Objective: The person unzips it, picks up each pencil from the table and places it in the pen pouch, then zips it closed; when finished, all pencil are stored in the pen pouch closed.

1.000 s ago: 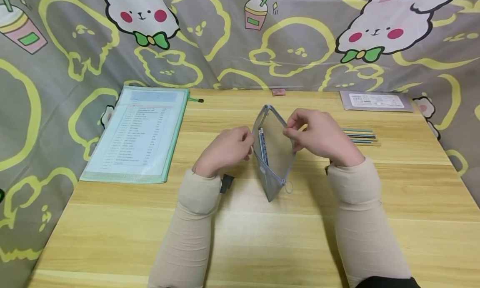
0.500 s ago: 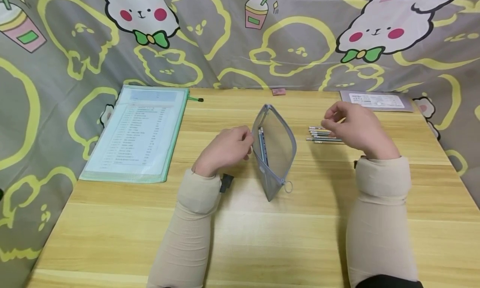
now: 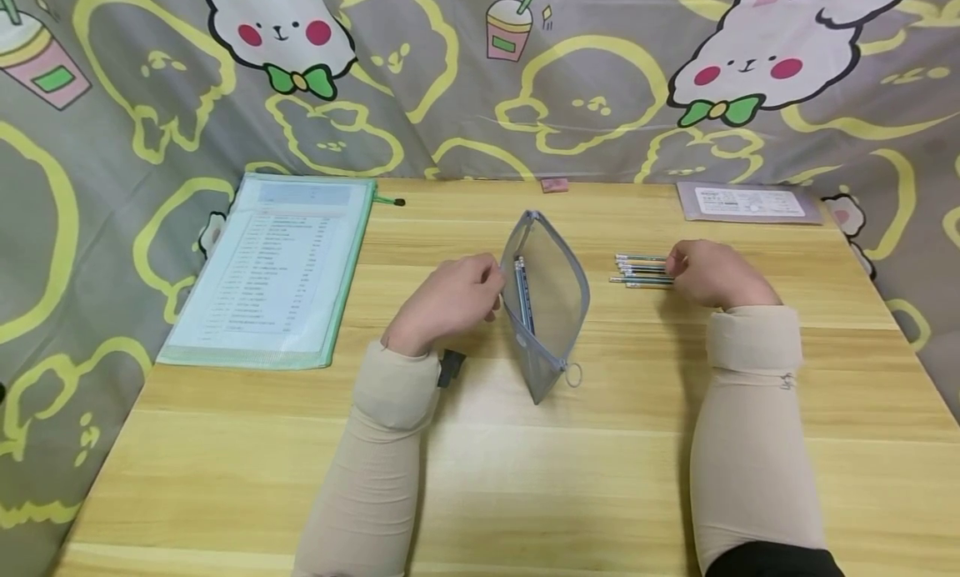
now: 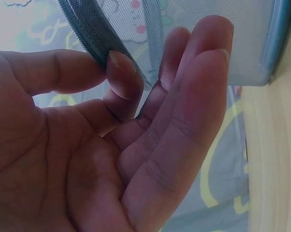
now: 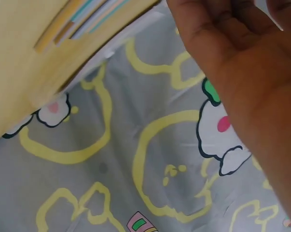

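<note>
A grey mesh zip pouch (image 3: pixel 558 310) stands with its mouth spread wide, a ring pull hanging at the near end. Inside it, a few pencils (image 3: pixel 523 293) lean against the left wall. My left hand (image 3: pixel 450 298) pinches the pouch's left edge; the left wrist view shows the zipper band (image 4: pixel 94 36) between thumb and index finger, the other fingers extended. Over on the right, my right hand (image 3: pixel 712 274) is down over a row of several pencils (image 3: pixel 637 271), fingertips right at them. The right wrist view cuts off its fingertips, so I cannot tell whether they grip a pencil.
On the left lies a green-edged zip folder (image 3: pixel 262 268) with a printed sheet. A pink eraser (image 3: pixel 555 185) and a grey-purple packet with a white label (image 3: pixel 750 203) lie along the table's back edge. A patterned curtain (image 3: pixel 450 77) hangs behind the table (image 3: pixel 525 494).
My right hand has let go of the pouch's right edge, moved right and come down onto the loose pencils. My left hand has stayed at the pouch.
</note>
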`<action>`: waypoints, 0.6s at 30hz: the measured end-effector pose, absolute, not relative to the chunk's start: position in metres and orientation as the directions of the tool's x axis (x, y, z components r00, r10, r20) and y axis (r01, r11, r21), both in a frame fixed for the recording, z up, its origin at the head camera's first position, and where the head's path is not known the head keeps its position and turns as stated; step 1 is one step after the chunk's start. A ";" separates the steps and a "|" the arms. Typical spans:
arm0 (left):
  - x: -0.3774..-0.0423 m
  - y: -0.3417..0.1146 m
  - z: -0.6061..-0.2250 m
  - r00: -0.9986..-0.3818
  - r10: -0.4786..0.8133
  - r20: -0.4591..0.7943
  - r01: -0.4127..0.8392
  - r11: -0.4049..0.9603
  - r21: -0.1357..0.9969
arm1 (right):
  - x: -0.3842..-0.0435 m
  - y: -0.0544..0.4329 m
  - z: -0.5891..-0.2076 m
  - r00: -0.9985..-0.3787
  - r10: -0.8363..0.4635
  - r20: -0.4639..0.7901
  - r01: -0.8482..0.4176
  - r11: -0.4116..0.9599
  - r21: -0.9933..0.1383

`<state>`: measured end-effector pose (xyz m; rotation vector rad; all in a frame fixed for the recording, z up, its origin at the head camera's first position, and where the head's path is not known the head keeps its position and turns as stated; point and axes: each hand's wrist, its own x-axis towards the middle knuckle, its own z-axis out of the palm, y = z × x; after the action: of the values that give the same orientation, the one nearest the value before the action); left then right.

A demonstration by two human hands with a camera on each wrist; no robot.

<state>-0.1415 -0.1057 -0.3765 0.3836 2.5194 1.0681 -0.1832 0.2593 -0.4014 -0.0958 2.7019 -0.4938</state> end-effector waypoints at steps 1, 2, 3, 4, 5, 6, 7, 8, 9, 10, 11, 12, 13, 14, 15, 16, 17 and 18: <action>-0.141 -0.106 -0.377 -0.892 0.388 -0.231 0.104 0.674 0.731 | -0.184 0.260 -0.403 -0.922 -0.132 -0.364 0.004 0.937 -0.349; -0.141 -0.106 -0.377 -0.893 0.388 -0.230 0.104 0.673 0.732 | -0.184 0.261 -0.405 -0.923 -0.129 -0.362 0.003 0.939 -0.343; -0.141 -0.106 -0.377 -0.893 0.388 -0.228 0.105 0.673 0.732 | -0.184 0.262 -0.406 -0.924 -0.126 -0.361 0.003 0.942 -0.336; -0.141 -0.106 -0.377 -0.893 0.388 -0.228 0.105 0.673 0.732 | -0.184 0.263 -0.407 -0.925 -0.124 -0.360 0.002 0.944 -0.331; -0.141 -0.106 -0.377 -0.893 0.388 -0.229 0.105 0.673 0.732 | -0.184 0.263 -0.408 -0.925 -0.122 -0.359 0.001 0.946 -0.325; -0.141 -0.106 -0.377 -0.893 0.387 -0.230 0.103 0.673 0.732 | -0.184 0.263 -0.408 -0.925 -0.120 -0.361 0.002 0.947 -0.321; -0.141 -0.106 -0.376 -0.893 0.387 -0.231 0.103 0.674 0.731 | -0.184 0.263 -0.408 -0.925 -0.118 -0.362 0.004 0.948 -0.318; -0.141 -0.106 -0.376 -0.893 0.385 -0.232 0.102 0.676 0.730 | -0.184 0.263 -0.408 -0.924 -0.117 -0.363 0.004 0.949 -0.315; -0.141 -0.106 -0.376 -0.893 0.385 -0.233 0.102 0.677 0.729 | -0.183 0.262 -0.408 -0.924 -0.117 -0.365 0.003 0.950 -0.313; -0.141 -0.106 -0.376 -0.893 0.384 -0.234 0.101 0.678 0.728 | -0.183 0.262 -0.407 -0.923 -0.117 -0.368 0.003 0.951 -0.309; -0.142 -0.105 -0.376 -0.893 0.384 -0.235 0.101 0.680 0.726 | -0.182 0.262 -0.406 -0.921 -0.118 -0.370 0.001 0.952 -0.305; -0.142 -0.105 -0.376 -0.893 0.384 -0.235 0.102 0.681 0.725 | -0.182 0.262 -0.405 -0.921 -0.117 -0.373 -0.002 0.956 -0.295; -0.142 -0.105 -0.376 -0.893 0.384 -0.235 0.102 0.681 0.725 | -0.181 0.263 -0.404 -0.918 -0.112 -0.380 0.000 0.959 -0.283; -0.142 -0.105 -0.376 -0.893 0.384 -0.237 0.101 0.682 0.725 | -0.180 0.263 -0.402 -0.913 -0.107 -0.393 0.003 0.963 -0.269; -0.142 -0.105 -0.376 -0.892 0.384 -0.237 0.101 0.681 0.725 | -0.180 0.263 -0.401 -0.908 -0.098 -0.408 0.009 0.968 -0.252; -0.142 -0.105 -0.376 -0.892 0.384 -0.236 0.101 0.680 0.726 | -0.179 0.264 -0.400 -0.902 -0.089 -0.422 0.014 0.972 -0.235; -0.141 -0.105 -0.376 -0.892 0.385 -0.238 0.099 0.679 0.727 | -0.178 0.264 -0.400 -0.896 -0.079 -0.436 0.019 0.976 -0.216; -0.141 -0.105 -0.376 -0.891 0.385 -0.239 0.098 0.679 0.728 | -0.177 0.264 -0.400 -0.890 -0.068 -0.451 0.024 0.980 -0.197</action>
<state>-0.1412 -0.1047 -0.3757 0.3793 2.5187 1.0607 -0.1768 0.2640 -0.3995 -0.0314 2.6545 -0.2715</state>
